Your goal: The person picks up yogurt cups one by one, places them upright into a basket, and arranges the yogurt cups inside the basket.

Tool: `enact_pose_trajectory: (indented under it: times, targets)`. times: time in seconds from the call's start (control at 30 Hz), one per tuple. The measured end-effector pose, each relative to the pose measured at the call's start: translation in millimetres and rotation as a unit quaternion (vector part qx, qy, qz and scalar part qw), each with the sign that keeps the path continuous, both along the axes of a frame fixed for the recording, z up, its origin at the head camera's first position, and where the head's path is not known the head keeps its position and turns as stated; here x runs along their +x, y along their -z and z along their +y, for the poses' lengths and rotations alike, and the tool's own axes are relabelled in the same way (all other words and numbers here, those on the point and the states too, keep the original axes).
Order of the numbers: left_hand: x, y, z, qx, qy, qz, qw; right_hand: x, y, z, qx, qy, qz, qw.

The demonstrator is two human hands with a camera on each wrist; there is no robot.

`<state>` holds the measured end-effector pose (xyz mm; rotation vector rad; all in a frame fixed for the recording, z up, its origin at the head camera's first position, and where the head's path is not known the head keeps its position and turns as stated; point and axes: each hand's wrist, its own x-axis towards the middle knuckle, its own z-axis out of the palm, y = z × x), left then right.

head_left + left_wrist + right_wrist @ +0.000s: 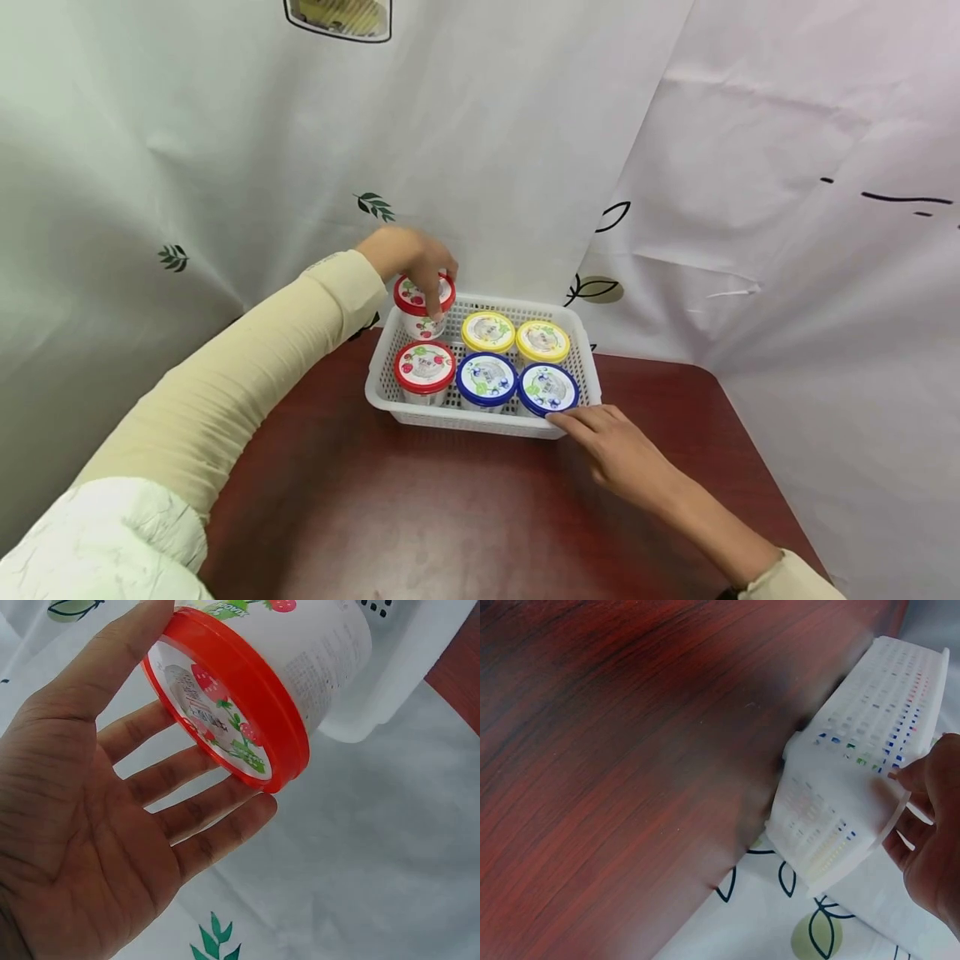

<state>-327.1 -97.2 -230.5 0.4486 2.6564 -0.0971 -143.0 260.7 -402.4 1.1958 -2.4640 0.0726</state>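
My left hand [420,254] reaches over the back left corner of a white plastic basket [480,423]. It holds a red-lidded tub [322,660] by the lid, thumb on one side and fingers on the other. Strawberries are printed on this tub. In front of it a second red-lidded tub [425,367] stands in the basket. Two yellow-lidded tubs [488,331] fill the back, and two blue-lidded tubs [487,379] the front. At the basket's front right corner, my right hand [622,450] pinches the rim, as the right wrist view shows.
The basket stands on a dark red wooden table [420,517], near its back edge. White cloth [525,167] printed with leaves hangs close behind the basket and along both sides.
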Motion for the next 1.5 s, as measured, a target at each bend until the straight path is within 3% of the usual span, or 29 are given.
enact_pose_trajectory:
  times: [0.2, 0.77, 1.13, 1.5]
  targets:
    - [-3.5, 6.7, -1.0, 0.025, -0.008, -0.006, 0.9996, -1.3, 0.7, -1, 0.003, -0.001, 0.004, 1.0000]
    - [-20.5, 32.8, -7.7, 0.024, 0.001, 0.003, 0.9997, -5.4, -1.4, -4, 0.010, 0.009, 0.001, 0.9999]
    - [-23.0, 54.0, -6.4, 0.030, 0.014, 0.004, 0.9995, -2.8, -3.6, -4, 0.012, 0.012, -0.001, 0.9999]
    - [-22.3, 71.1, -9.1, 0.046, 0.004, -0.017, 0.9988, -1.7, -5.6, -3, 0.012, 0.010, 0.000, 0.9999]
